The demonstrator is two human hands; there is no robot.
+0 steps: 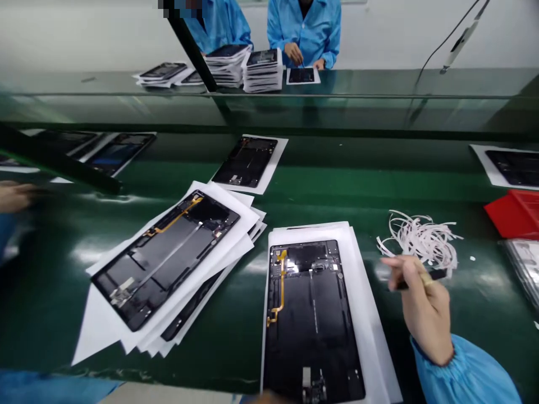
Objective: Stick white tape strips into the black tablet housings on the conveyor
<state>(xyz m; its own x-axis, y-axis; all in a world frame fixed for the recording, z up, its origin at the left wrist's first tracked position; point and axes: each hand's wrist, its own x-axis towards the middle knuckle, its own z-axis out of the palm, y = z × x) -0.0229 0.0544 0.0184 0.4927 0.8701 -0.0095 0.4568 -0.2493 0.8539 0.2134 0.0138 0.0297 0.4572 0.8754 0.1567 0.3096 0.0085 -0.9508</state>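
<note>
My right hand [423, 306] hovers just right of a black tablet back panel [314, 320] that lies on white sheets in front of me. Its fingers are closed round a thin dark tool [435, 276], pointing left. Beside it lies a heap of white peeled strips [421, 238]. My left hand [14, 196] is at the far left edge, blurred, near a dark bar; its fingers cannot be made out. A tilted stack of panels on white sheets [168, 252] lies left of centre.
Another panel on paper [248, 163] lies further back on the green belt [337, 191]. A red tray [516, 213] sits at right. Across the raised shelf, two people in blue coats work by stacks of panels [263, 70]. A cable hangs at top right.
</note>
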